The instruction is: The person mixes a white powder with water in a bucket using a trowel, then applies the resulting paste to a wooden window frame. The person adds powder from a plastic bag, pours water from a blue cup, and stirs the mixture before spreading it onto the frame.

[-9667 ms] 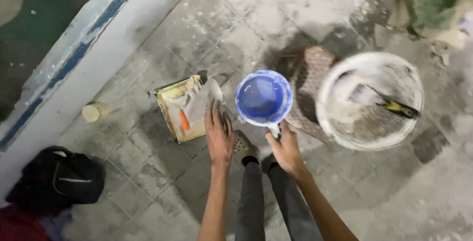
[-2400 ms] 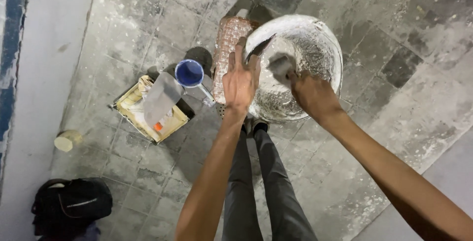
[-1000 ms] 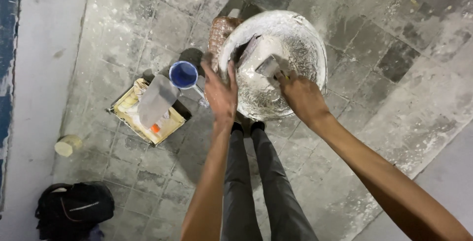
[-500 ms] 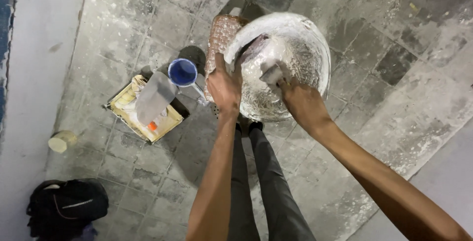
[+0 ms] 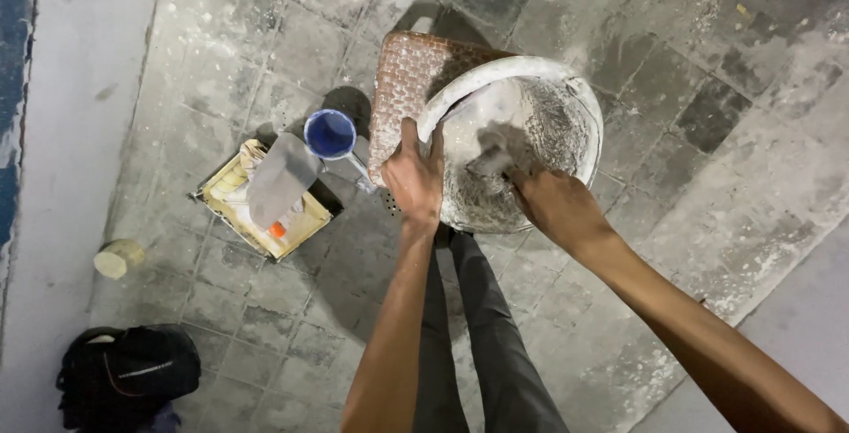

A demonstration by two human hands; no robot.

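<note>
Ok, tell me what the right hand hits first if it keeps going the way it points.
The right hand points into the white bucket; it would probably meet the pale mix inside first, though depth is unclear.

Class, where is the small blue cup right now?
In the head view the small blue cup stands on the floor left of the white bucket, beside the yellow tray.

The right hand reaches into the white bucket, and whatever its fingers hold is a blur, too smeared to name. The left hand covers part of the bucket's near rim. The bucket hides much of the woven mat. The black bag is cut off at the bottom edge.
</note>
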